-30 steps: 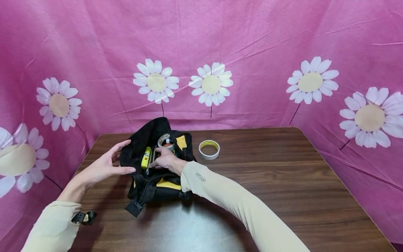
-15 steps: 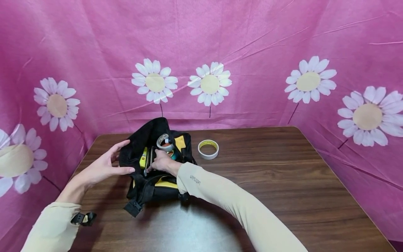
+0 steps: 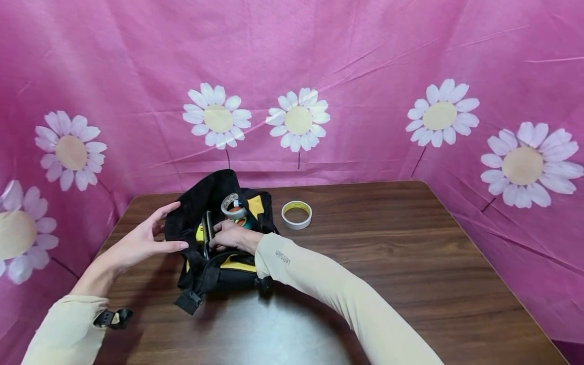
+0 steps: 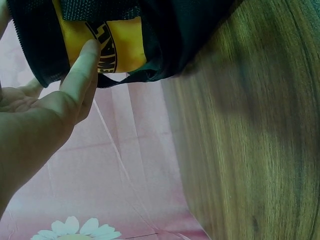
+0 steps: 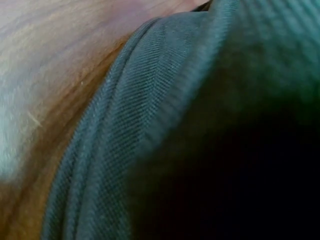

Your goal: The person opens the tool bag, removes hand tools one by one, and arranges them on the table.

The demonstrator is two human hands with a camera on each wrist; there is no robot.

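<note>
A black and yellow tool bag (image 3: 205, 190) stands open-mouthed on the table at left. My left hand (image 3: 128, 246) holds its left rim, thumb on the near side; in the left wrist view a finger presses the yellow panel (image 4: 127, 45). My right hand (image 3: 234, 236) reaches inside, its fingers beside a long dark object with a shiny edge (image 3: 208, 230); fingertips are partly hidden, so I cannot tell whether it grips. A yellow object (image 3: 199, 234) shows behind it. A tape roll (image 3: 234, 215) lies farther back in the bag, near something teal (image 3: 248, 223).
Another tape roll (image 3: 296, 224) lies on the wooden table (image 3: 388, 253) right of the bag. A strap buckle (image 3: 188, 301) hangs at the bag's front left. A pink flowered cloth (image 3: 356, 61) hangs behind the table. Dark bag fabric (image 5: 115, 125) fills much of the right wrist view.
Inside the bag, the long dark object stands more upright and covers more of the yellow object. My right hand has shifted slightly. The left hand keeps its place on the rim.
</note>
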